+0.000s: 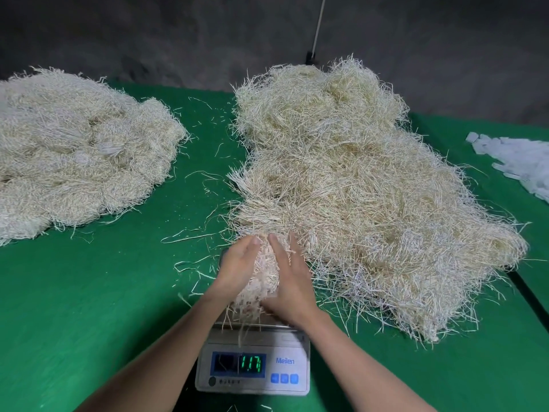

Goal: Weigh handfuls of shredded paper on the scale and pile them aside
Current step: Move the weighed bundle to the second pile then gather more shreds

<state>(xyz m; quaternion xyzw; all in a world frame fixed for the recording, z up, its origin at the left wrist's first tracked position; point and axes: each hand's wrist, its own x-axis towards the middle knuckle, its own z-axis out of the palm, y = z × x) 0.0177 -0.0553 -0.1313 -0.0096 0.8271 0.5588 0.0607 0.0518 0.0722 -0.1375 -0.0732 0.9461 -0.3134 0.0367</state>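
A small white digital scale (252,370) stands at the table's near edge, its green display reading 11.7. On its pan lies a handful of pale shredded paper (261,278). My left hand (239,267) presses against the handful's left side with straight fingers. My right hand (289,281) cups its right side, fingers stretched forward over the strands. A large loose heap of shredded paper (356,197) fills the table right of and behind the scale. A second, tidier pile of shredded paper (77,156) lies at the far left.
The table is covered with green cloth (104,292), with stray strands scattered between the two heaps. White paper slips (523,165) lie at the right edge. A dark wall and a thin white pole (318,28) stand behind the table.
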